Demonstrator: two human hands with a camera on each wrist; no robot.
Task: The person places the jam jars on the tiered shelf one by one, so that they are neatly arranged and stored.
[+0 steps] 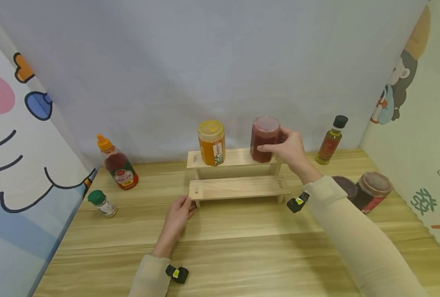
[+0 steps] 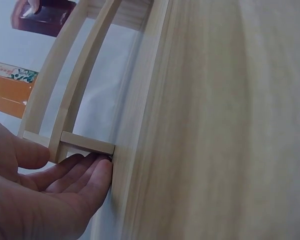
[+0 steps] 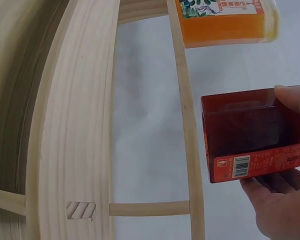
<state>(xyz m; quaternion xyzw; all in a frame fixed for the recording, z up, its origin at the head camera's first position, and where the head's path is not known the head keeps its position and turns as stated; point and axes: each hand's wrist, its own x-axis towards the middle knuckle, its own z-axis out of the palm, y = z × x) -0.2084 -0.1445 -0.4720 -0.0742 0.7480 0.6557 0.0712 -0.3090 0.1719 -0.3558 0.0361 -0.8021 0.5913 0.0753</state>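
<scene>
Wooden rack (image 1: 238,187): right hand (image 1: 290,150) grips red jar (image 1: 264,138).

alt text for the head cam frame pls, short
A person's right hand grips a dark red jar on the top step of a two-step wooden rack, beside an orange jar. The left hand touches the rack's lower left corner on a wooden table. Other bottles and jars stand around the rack.
</scene>
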